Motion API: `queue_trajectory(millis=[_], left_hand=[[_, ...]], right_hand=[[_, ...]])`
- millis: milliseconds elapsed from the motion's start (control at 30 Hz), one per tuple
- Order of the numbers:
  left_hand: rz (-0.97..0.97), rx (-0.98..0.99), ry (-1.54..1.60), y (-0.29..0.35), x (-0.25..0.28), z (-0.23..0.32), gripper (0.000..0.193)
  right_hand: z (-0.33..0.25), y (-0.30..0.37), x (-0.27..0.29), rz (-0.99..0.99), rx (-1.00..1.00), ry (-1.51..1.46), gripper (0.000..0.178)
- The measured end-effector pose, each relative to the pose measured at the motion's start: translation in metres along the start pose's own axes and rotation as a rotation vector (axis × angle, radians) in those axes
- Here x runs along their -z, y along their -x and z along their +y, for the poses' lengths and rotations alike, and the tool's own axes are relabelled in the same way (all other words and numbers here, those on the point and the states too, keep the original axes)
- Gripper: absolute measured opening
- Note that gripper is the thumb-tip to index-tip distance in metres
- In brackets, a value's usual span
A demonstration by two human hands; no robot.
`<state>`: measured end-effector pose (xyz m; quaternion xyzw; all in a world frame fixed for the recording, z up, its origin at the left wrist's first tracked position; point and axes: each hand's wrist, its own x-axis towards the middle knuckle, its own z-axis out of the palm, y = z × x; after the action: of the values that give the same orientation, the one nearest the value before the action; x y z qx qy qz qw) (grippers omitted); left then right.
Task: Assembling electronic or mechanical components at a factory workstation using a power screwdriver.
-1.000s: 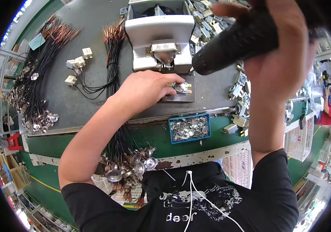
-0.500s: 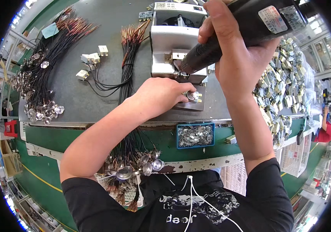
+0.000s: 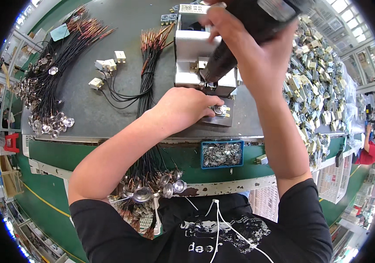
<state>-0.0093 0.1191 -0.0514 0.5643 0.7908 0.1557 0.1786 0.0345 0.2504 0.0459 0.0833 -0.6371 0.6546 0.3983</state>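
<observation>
"Black handheld driver (image 3: pixel 222 61) had swung from the 4 o'clock corner of the silver machine (image 3: pixel 189 48) to its 6 o'clock front; left hand (image 3: pixel 183 107) hadn't shifted off its part. Agreed?"

"Agreed. Right hand (image 3: pixel 257 57) was wrapped round the driver, fingers partly blurred. Left?"

"Thumb and index nearly together, pinched on a small round metal part (image 3: pixel 219 110) with brass tabs. Part sat on a grey metal block (image 3: pixel 222 122), at 6 o'clock from the machine."

"Around the part?"

"Blue tray (image 3: pixel 202 154) of metal pieces at 6 o'clock, black wire bundle (image 3: pixel 146 83) at 10, connector pile (image 3: pixel 312 83) between 2 and 3."

"How was that step best done?"

"My judgement: it called for a light, steady pinch to keep the part flat on the block, fingertips clear of the driver's nose, and a square tool; its back end leaned toward 1 o'clock."

"Bit touching?"

"Couldn't tell; the nose hid it. Steady wrist seemed the main thing."
</observation>
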Motion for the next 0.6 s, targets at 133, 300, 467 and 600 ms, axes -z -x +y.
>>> queue_trajectory(millis=[133,300,467,600], left_hand=[[0.069,-0.04,-0.025,0.002,-0.003,-0.001,0.036],[0.215,-0.066,0.062,0.009,-0.019,-0.008,0.035],[0.088,-0.034,0.064,0.001,-0.001,-0.003,0.033],[0.018,-0.001,0.061,-0.001,0.0,-0.004,0.036]], right_hand=[[0.001,-0.006,0.001,-0.055,-0.013,0.022,0.061],[-0.007,0.019,0.004,0.081,-0.07,0.014,0.051],[-0.022,0.026,0.056,-0.1,0.03,0.075,0.017],[-0.009,0.037,0.059,0.015,0.039,0.16,0.012]])
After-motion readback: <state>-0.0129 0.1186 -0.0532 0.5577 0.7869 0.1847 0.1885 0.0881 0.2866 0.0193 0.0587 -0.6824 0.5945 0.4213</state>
